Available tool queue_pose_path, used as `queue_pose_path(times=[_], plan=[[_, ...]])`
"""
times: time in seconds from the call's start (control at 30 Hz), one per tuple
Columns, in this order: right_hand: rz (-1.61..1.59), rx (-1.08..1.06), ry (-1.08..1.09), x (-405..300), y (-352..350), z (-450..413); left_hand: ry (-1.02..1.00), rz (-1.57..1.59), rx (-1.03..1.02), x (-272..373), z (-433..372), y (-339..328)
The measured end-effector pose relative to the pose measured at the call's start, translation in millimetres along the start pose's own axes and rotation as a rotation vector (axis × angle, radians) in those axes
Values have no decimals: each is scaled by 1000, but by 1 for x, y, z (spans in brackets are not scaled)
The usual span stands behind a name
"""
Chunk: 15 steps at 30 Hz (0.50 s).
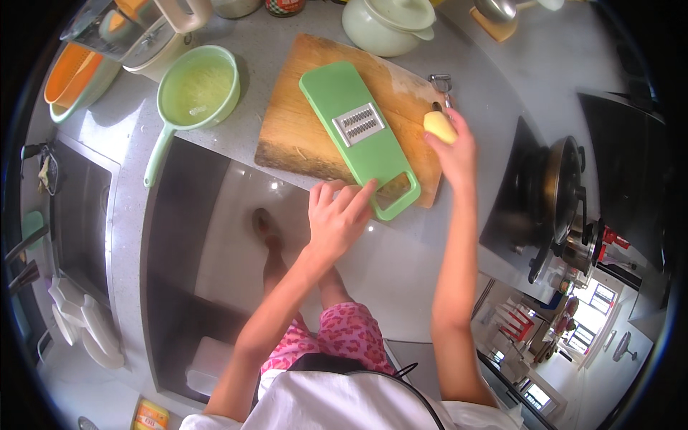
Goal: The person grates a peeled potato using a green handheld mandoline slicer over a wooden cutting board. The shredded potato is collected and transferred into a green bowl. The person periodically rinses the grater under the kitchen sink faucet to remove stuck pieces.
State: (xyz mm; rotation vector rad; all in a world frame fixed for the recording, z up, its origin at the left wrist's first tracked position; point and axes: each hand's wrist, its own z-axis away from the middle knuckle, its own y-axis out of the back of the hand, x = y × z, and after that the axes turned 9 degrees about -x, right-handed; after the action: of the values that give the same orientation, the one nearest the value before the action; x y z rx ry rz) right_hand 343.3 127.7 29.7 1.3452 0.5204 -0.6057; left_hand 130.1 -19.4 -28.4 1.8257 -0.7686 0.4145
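Observation:
A green plastic grater with a metal shredding plate point(359, 124) lies slantwise across a wooden cutting board point(279, 129). My left hand point(341, 209) is at the grater's handle end, its fingertips against the edge beside the handle opening; whether it grips there cannot be told. My right hand point(456, 148) holds a peeled yellow potato point(441, 127) above the board's right side. Just beyond that hand lies a metal peeler point(441, 83), partly hidden. A light green handled bowl point(199, 87) on the counter holds pale shreds in liquid.
A lidded pale pot point(384, 24) stands behind the board. On the right, a lidded pan point(561, 188) sits on the stove. A sink point(83, 199) is at the left, with an orange colander point(70, 75) in a bowl beyond it. The counter's edge runs below the board.

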Motion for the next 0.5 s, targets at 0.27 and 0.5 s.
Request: queue_pose_path(times=[0.27,0.5], plan=[[-1566,-477,-254,7,30,29,-136,54,-240,-19,-9,19],[-408,-264,306,-26,3,44,122,-189,-66,-63,-76,30]])
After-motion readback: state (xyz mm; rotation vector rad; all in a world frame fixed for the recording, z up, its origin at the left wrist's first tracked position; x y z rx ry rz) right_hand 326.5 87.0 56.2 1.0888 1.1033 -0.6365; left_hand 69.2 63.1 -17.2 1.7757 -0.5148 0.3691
